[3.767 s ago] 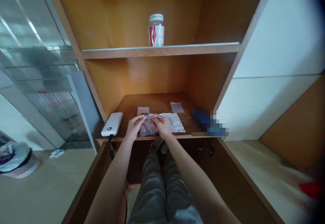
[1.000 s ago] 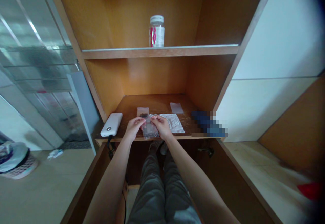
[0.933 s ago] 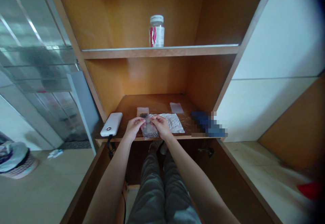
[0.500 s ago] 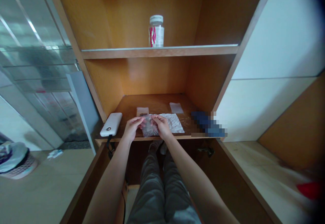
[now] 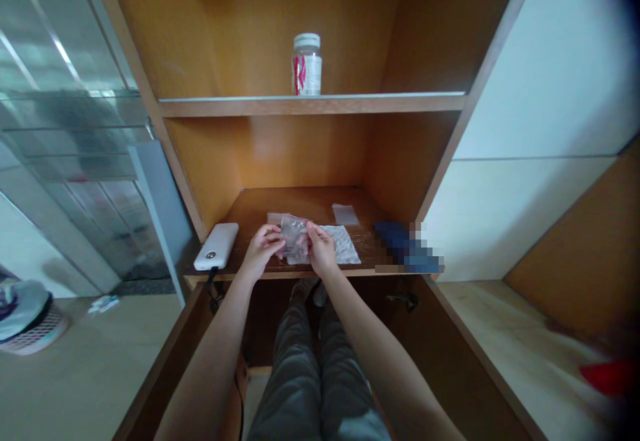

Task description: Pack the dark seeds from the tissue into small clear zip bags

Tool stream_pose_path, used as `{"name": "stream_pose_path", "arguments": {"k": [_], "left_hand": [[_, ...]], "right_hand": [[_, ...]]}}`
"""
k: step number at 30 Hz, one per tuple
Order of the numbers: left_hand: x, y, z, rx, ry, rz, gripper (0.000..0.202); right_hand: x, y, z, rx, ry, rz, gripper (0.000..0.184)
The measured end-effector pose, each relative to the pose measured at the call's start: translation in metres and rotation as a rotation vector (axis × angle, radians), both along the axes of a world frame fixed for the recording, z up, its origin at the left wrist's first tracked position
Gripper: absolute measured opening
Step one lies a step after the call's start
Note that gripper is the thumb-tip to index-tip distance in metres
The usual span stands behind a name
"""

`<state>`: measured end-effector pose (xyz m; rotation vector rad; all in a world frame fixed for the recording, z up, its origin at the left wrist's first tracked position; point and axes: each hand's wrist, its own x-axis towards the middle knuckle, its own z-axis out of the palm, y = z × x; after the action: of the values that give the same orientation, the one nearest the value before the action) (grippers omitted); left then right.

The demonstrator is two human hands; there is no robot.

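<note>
A small clear plastic zip bag (image 5: 294,229) is held up just above the shelf's front edge. My right hand (image 5: 323,249) pinches its right side between thumb and fingers. At the bag's left edge, my left hand (image 5: 263,249) has its fingers curled, thumb towards the lower left part; the exact grip is partly hidden. Behind the held bag, another small zip bag (image 5: 273,217) lies mostly covered. A crumpled white sheet or pouch (image 5: 346,246) rests beside my right hand. Farther back lies a flat small clear bag (image 5: 345,214).
A white power bank (image 5: 217,246) with a black cable lies on the left of the wooden shelf (image 5: 300,195). Dark blue cloth-like material (image 5: 400,241), partly pixelated, is on the right. A white-capped bottle (image 5: 307,67) stands on the shelf above. Cabinet doors hang open below.
The held bag has turned and risen slightly, its face now tilted towards me. My right hand has shifted to its right edge, and my left fingers have moved to its left side.
</note>
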<state>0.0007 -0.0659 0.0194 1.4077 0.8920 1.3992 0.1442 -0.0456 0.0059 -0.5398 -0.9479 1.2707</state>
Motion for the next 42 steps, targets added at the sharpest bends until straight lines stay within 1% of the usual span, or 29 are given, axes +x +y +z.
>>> {"name": "stream_pose_path", "arguments": {"k": [2,4,7,8,10,12,15,23,27,31,33,35,36,39,40,41,42], "left_hand": [[-0.001,0.003,0.0,0.017,0.067,0.057,0.023],[-0.002,0.008,0.003,0.028,0.082,0.13,0.021],[-0.003,0.021,0.015,0.082,0.017,0.255,0.025],[-0.003,0.026,0.019,0.097,0.023,0.288,0.026],[-0.003,0.037,0.026,0.121,0.053,0.324,0.029],[-0.003,0.048,0.029,0.122,0.093,0.349,0.029],[-0.003,0.061,0.026,0.083,0.12,0.348,0.03],[-0.008,0.082,0.001,0.025,0.202,0.345,0.032],[-0.01,0.085,-0.003,0.041,0.217,0.329,0.028],[-0.01,0.085,-0.002,0.047,0.237,0.311,0.025],[-0.01,0.085,-0.002,0.039,0.264,0.325,0.025],[-0.009,0.084,0.0,0.037,0.318,0.376,0.027],[-0.009,0.083,0.001,0.045,0.347,0.425,0.028],[-0.007,0.077,0.007,0.149,0.385,0.631,0.03],[-0.006,0.073,0.01,0.208,0.361,0.693,0.028],[-0.003,0.068,0.012,0.273,0.311,0.722,0.026],[-0.001,0.062,0.013,0.322,0.23,0.712,0.023]], "right_hand": [[0.0,0.001,-0.001,-0.01,0.016,-0.003,0.032],[0.0,0.002,-0.001,-0.017,0.046,0.003,0.032],[0.001,0.003,-0.002,-0.026,0.086,0.007,0.029],[0.001,0.003,-0.002,-0.028,0.092,0.004,0.027],[0.001,0.004,-0.002,-0.028,0.095,0.0,0.025],[0.001,0.004,-0.003,-0.025,0.092,0.0,0.024],[0.001,0.005,-0.005,-0.024,0.086,0.0,0.024],[0.001,0.006,-0.004,-0.024,0.06,0.006,0.022],[0.0,0.006,-0.003,-0.012,0.06,0.01,0.02],[0.0,0.005,-0.003,-0.01,0.059,0.01,0.018],[0.0,0.005,-0.003,-0.009,0.057,0.014,0.017],[0.0,0.006,-0.004,-0.005,0.056,0.016,0.017],[0.0,0.006,-0.004,-0.004,0.054,0.015,0.017],[0.0,0.006,-0.004,-0.004,0.032,0.011,0.019],[0.0,0.006,-0.005,-0.002,0.019,0.008,0.019],[-0.001,0.006,-0.005,0.001,0.003,0.007,0.02],[-0.001,0.005,-0.005,0.003,-0.018,0.007,0.021]]}}
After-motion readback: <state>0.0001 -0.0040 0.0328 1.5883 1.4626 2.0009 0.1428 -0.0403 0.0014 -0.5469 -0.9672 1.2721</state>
